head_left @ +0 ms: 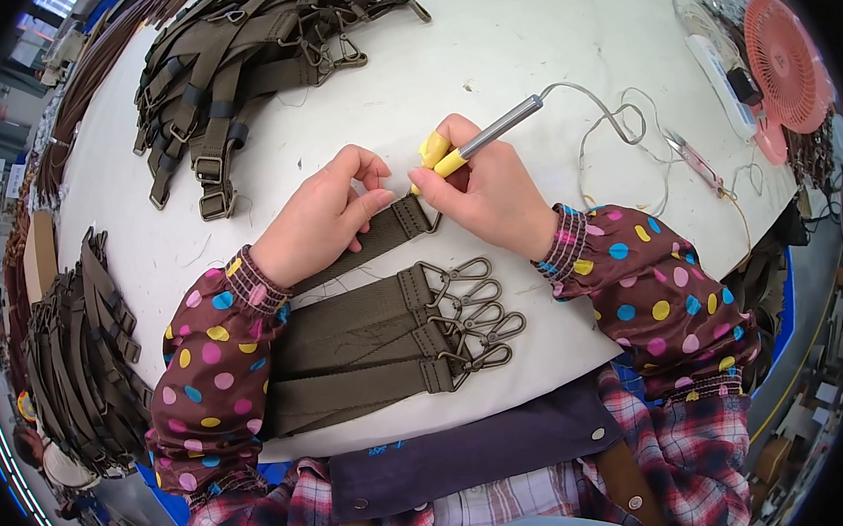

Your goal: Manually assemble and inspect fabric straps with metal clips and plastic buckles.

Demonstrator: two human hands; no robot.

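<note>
My right hand [495,194] grips a silver, corded pen-shaped tool [502,132] with a yellow front part. Yellow wrapping covers a fingertip of this hand. The tool's tip meets the stitched end of an olive-brown webbing strap [392,228], beside its metal ring. My left hand [325,216] holds that strap down from the left, fingers curled and thumb on the webbing. Nearer to me, several similar straps [357,316] lie side by side, their metal snap hooks [475,323] pointing right. Part of the held strap is hidden under my left hand and sleeve.
A heap of webbing straps [222,72] with buckles lies on the white table [532,21] at the far left. More straps [81,355] hang at the left edge. At right are thread snips [696,158], a white power strip [722,86], a pink fan [784,67] and a loose grey cord [617,122].
</note>
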